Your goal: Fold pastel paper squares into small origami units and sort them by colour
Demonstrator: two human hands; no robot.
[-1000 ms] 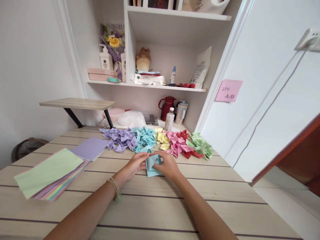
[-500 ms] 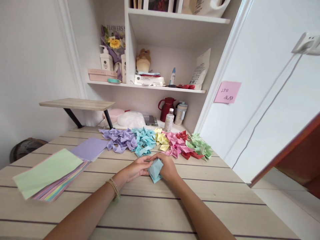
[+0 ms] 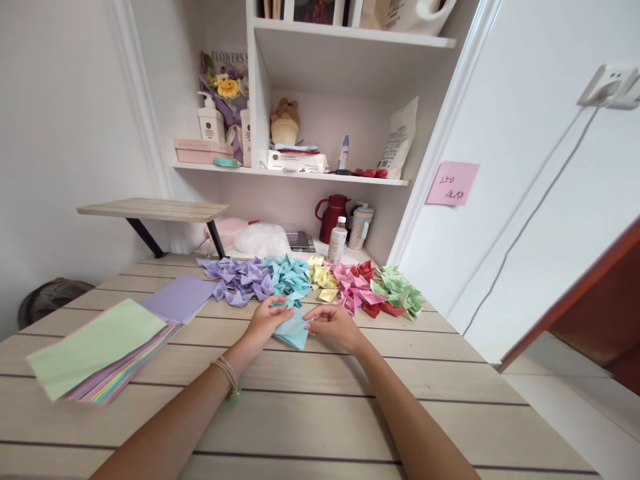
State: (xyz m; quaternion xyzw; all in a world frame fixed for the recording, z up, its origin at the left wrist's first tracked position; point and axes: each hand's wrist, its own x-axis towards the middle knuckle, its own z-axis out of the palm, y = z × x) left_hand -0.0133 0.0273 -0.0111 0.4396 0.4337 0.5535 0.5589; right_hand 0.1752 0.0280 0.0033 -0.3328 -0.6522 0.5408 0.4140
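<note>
Holding blue paper between two hands at the bench

The blue paper lies in front of the person, midway between the left and right edges of the bench and nearer its far edge. It is folded into a small piece with a pointed corner toward the near edge. The left hand grasps its left side. The right hand has its fingers bent in at the right side of the paper, the fingertips at its edge; whether they pinch it cannot be told.

Just beyond the hands, folded pieces form a row along the far edge: purple pieces, then blue pieces, yellow pieces, pink pieces, red pieces partly among the pink, and green pieces at the right end.

Toward the left edge sits a fanned stack of coloured sheets, pale green on top, with a purple sheet by its far end. A small raised stand is at the far left corner. Behind the row are a clear bottle, a red jug and a cup.
</note>
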